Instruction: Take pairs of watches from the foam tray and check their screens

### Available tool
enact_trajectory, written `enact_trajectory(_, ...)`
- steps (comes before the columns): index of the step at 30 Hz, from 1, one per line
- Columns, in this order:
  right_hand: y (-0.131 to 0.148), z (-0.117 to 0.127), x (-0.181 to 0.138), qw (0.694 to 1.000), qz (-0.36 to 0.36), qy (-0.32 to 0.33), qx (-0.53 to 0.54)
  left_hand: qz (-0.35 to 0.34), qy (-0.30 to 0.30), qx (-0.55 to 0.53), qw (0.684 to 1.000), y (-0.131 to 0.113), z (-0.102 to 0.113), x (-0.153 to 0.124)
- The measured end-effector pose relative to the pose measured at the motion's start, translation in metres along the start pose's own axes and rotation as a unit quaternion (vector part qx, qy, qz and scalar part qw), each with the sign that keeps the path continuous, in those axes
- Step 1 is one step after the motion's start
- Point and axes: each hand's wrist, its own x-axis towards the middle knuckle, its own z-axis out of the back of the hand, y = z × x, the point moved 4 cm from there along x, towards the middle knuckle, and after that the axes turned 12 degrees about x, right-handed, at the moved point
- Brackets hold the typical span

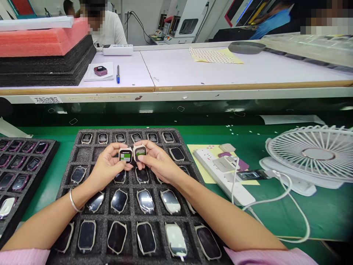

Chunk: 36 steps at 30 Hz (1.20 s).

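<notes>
Two smartwatch bodies without straps are held side by side over a dark foam tray (pixel 82 154). My left hand (pixel 106 165) is closed around one smartwatch (pixel 125 156), its screen lit with green and white. Pinched in my right hand (pixel 157 160) is the other smartwatch (pixel 139 151), also showing a lit green screen, with the thumb against its lower edge. Beneath both hands, the tray's compartments hold rows of similar light-framed watches, such as a dark-screened watch (pixel 86 235). My hands hide some of the compartments in the second and third rows.
At the left lies another foam tray (pixel 52 147) of purple-framed watches. To the right are a white power strip (pixel 215 173), cables and a white fan (pixel 317 154). A raised shelf (pixel 171 73) behind carries foam stacks (pixel 41 62) and a pen (pixel 118 75). People sit beyond.
</notes>
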Motion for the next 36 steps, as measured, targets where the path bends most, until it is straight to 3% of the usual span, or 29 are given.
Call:
enact_trajectory(6, -0.0011, 0.0, 0.0001, 1.0, 0.005, 0.006, -0.011, 0.027, -0.011, -0.026, 0.999, 0.0022, 0.0027, 0.0009)
enact_trajectory(36, -0.0011, -0.0003, -0.0006, 1.0, 0.001, 0.02, -0.023, 0.024, 0.0, -0.017, 1.0, -0.002, 0.0012, -0.0016)
